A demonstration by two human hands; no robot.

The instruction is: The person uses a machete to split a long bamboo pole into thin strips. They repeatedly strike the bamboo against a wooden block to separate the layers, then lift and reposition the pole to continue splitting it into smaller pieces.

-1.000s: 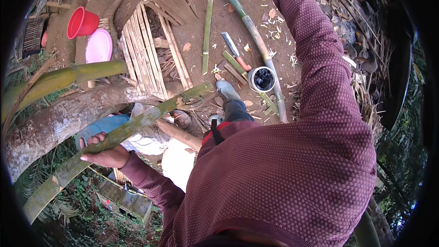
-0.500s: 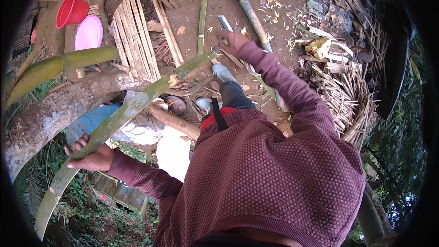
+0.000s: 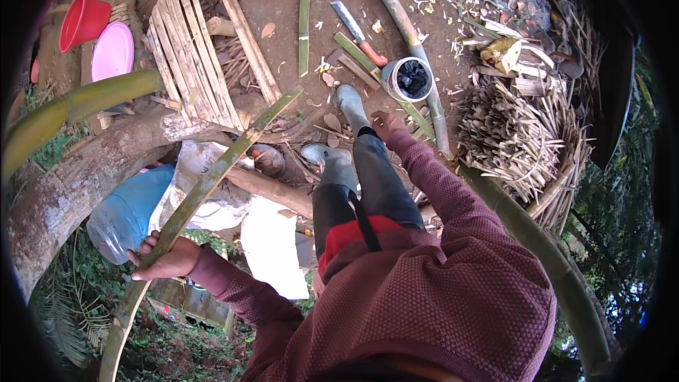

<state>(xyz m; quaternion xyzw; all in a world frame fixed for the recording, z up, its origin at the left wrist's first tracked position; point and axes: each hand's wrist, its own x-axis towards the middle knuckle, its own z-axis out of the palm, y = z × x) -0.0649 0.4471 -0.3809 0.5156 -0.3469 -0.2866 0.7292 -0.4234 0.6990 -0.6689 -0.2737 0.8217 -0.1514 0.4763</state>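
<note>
Swinging back from over the bucket, the right hand (image 3: 386,125) is now hovering just beside the grey rubber boot (image 3: 351,106), fingers loosely curling; I can't tell if it's pinching anything. Half a second ago it was covering the round white bucket (image 3: 387,82) lined with crinkly black plastic (image 3: 412,79), which is showing fully again. The left hand (image 3: 170,258) is doing all the holding, fingers and thumb closing around the long green split-bamboo strip (image 3: 209,180). So the work is resting on one hand, I'd say, with the other off the strip. That strip is slanting across the person's left side and looking slimmer than before, probably tilting more edge-on.

Materials-wise, its skin is looking smooth and mottled green, with a paler edge near the grip. Another flat green bamboo strip (image 3: 304,18) is lying on the bare dirt, and a round grey-green bamboo pole (image 3: 399,18) is curving past the bucket (fisheye is likely exaggerating that). The straight-bladed knife with an orange handle (image 3: 362,39) is lying near it, handle end by the bucket. Over right, a bundle of thin dry sticks (image 3: 513,141) is looking rough and splintery.
</note>
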